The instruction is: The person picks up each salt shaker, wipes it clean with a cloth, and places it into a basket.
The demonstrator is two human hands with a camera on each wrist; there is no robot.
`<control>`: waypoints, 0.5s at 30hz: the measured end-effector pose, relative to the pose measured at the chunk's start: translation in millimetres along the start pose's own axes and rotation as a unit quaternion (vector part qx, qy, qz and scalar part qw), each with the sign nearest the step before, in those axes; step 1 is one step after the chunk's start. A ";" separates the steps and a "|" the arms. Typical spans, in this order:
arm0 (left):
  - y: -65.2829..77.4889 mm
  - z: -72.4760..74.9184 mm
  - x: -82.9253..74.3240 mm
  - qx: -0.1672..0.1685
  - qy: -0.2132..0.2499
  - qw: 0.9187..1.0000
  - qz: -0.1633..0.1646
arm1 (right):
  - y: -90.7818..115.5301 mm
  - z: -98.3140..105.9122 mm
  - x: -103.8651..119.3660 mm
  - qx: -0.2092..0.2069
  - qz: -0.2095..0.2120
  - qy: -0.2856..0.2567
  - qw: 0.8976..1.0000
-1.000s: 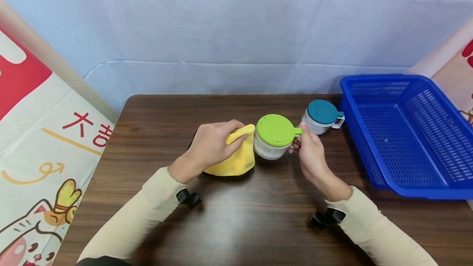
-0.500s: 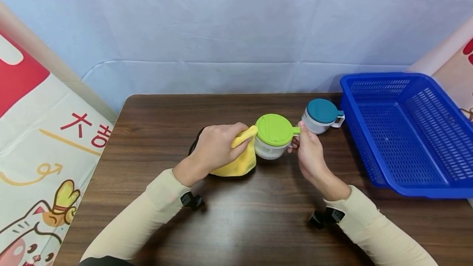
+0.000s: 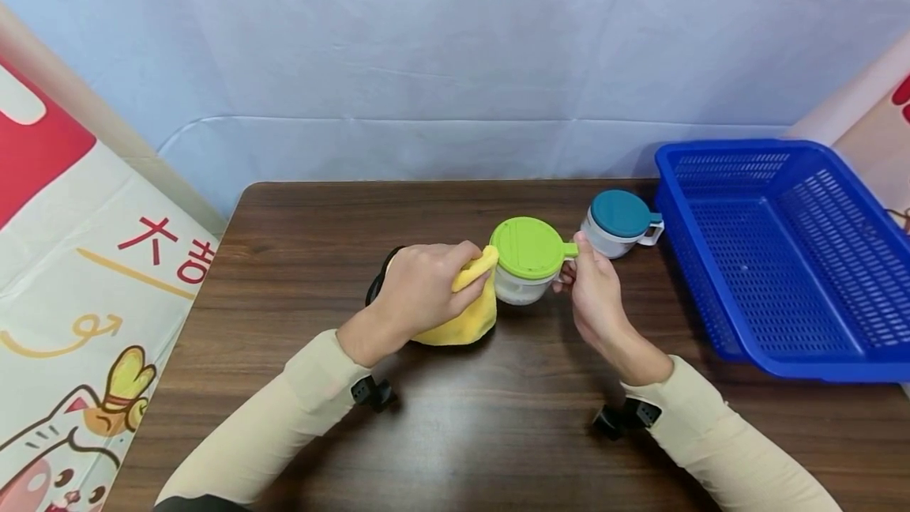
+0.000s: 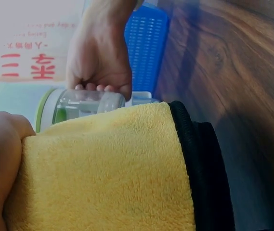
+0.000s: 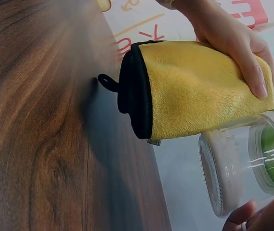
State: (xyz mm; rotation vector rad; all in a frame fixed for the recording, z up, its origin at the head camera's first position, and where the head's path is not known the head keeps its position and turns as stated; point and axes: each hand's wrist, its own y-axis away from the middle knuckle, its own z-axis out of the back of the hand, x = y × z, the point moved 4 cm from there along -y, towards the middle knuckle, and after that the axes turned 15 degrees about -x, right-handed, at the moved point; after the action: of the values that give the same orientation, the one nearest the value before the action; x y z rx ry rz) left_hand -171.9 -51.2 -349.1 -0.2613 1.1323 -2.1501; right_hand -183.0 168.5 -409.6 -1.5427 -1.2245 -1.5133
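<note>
- The clear, handled seasoning jar with the lime-green lid (image 3: 526, 259) is above the middle of the table (image 3: 483, 433), lid up, its base apparently off the wood; pale contents lie near the bottom.
- Its upright axis runs lid to base, while the handle side and the lid's tab (image 3: 570, 250) point rightward, straight into the right hand (image 3: 599, 284).
- That hand grips the jar by its handle, thumb up beside the tab; the jar lies directly to its left, between the two hands.
- The left hand (image 3: 421, 284) pinches a folded yellow plush cloth (image 5: 189, 91) between thumb and fingers; the cloth hangs below, its near side seemingly touching the jar's left wall.
- The right hand is nearer to the teal-lidded jar (image 3: 621, 214), which stands upright beyond it, handle toward the blue perforated basket (image 3: 828, 370) just beside.
</note>
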 end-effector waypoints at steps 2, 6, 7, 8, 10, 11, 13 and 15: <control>-0.4 0.3 -2.0 -0.002 0.001 1.000 -0.004 | 0.0 -0.5 0.2 -0.002 -0.001 0.000 1.000; -1.0 0.8 -5.7 -0.008 0.001 1.000 -0.011 | -0.6 -1.6 0.4 -0.004 0.000 0.000 1.000; -1.1 0.7 -6.7 -0.008 0.001 1.000 -0.013 | -0.8 -1.9 0.4 -0.004 0.000 0.000 1.000; -1.1 0.6 -7.6 -0.009 0.001 1.000 -0.015 | -0.8 -2.3 0.5 -0.005 -0.001 0.001 1.000; -1.3 0.5 -9.4 -0.009 0.002 1.000 -0.017 | -1.0 -2.8 0.6 -0.008 -0.002 0.000 1.000; -1.3 0.4 -10.2 -0.008 0.003 1.000 -0.017 | -1.2 -3.1 0.6 -0.009 -0.003 -0.001 1.000; -1.5 0.3 -11.5 -0.010 0.004 1.000 -0.019 | -1.4 -3.8 0.7 -0.013 -0.006 -0.003 1.000; -1.8 0.6 -12.7 -0.012 0.005 1.000 -0.020 | -1.7 -4.6 0.9 -0.016 -0.006 -0.006 1.000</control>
State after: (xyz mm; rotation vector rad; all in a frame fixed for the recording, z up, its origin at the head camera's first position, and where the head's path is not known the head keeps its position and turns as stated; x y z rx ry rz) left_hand -163.0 -42.7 -345.6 -0.2857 1.1698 -2.1756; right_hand -186.4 165.0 -408.4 -1.5692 -1.2236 -1.5418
